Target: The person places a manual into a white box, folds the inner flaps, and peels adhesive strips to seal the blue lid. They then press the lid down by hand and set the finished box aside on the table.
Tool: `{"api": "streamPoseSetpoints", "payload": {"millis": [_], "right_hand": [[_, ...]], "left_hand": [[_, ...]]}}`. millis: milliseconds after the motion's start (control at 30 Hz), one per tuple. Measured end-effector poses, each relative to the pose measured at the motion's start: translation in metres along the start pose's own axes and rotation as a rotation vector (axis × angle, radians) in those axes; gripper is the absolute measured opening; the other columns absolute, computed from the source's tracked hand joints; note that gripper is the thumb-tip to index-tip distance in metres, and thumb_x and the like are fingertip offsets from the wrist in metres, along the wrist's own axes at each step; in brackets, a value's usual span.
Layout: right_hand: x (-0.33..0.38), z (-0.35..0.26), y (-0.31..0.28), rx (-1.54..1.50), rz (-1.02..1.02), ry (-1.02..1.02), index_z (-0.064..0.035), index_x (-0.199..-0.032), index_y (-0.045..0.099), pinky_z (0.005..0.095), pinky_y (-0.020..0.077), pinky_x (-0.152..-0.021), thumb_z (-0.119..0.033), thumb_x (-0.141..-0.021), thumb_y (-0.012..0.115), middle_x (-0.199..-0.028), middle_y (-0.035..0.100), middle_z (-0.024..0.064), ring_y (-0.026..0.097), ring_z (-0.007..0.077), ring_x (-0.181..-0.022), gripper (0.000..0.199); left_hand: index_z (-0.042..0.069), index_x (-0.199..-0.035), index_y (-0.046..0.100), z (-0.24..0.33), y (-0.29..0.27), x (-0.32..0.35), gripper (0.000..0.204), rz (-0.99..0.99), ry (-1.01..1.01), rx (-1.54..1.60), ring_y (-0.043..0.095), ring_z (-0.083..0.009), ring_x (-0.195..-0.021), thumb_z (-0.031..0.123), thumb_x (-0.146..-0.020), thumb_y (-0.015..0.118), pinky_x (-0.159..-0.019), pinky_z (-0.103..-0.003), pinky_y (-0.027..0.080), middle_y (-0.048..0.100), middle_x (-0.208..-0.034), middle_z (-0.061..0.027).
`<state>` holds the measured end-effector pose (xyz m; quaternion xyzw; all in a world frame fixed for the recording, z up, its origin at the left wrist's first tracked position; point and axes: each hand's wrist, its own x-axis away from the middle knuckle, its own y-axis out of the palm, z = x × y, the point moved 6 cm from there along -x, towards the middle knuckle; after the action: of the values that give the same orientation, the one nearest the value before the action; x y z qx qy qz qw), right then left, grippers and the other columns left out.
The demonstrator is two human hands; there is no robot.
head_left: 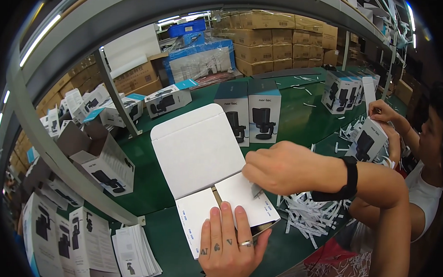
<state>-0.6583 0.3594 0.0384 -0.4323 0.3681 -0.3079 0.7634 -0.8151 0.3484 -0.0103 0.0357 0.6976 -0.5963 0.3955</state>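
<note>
My left hand (227, 248) lies flat, fingers apart, pressing down the lower flaps of a white cardboard box (201, 157) that lies open on the green table (300, 117). A ring sits on one finger. My right hand (279, 167), with a black wristband, reaches in from the right and pinches a small strip at the box's right flap (255, 190). The big lid flap stands tilted up behind the hands.
Two upright printed product boxes (249, 112) stand behind the white box. More boxes (342, 91) stand at far right, where another person (416, 160) holds one. Shredded white paper strips (306, 214) lie right of my box. Flat box blanks (134, 252) and a metal frame post (115, 93) are left.
</note>
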Motion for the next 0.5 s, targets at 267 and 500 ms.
{"api": "streamPoseSetpoints", "payload": {"millis": [267, 500], "right_hand": [[0.078, 0.057, -0.030, -0.255, 0.044, 0.555, -0.0040, -0.095, 0.061, 0.0414, 0.0526, -0.065, -0.013, -0.084, 0.070, -0.084, 0.062, 0.0101, 0.064, 0.0333, -0.076, 0.016], [-0.017, -0.016, -0.051, -0.417, -0.042, 0.219, -0.0021, -0.096, 0.065, 0.0404, 0.0545, -0.072, -0.016, -0.089, 0.069, -0.093, 0.066, 0.0134, 0.068, 0.0337, -0.085, 0.016]], "left_hand": [[-0.002, -0.125, 0.066, 0.000, 0.000, 0.000, 0.053, -0.035, 0.000, -0.024, 0.064, -0.0401, -0.118, 0.041, -0.094, 0.066, -0.102, -0.047, 0.048, 0.065, -0.130, -0.0259], [0.002, -0.119, 0.071, -0.003, -0.007, 0.015, 0.056, 0.226, 0.047, -0.091, 0.069, -0.0355, -0.112, 0.048, -0.086, 0.074, -0.099, -0.043, 0.051, 0.071, -0.117, -0.0190]]}}
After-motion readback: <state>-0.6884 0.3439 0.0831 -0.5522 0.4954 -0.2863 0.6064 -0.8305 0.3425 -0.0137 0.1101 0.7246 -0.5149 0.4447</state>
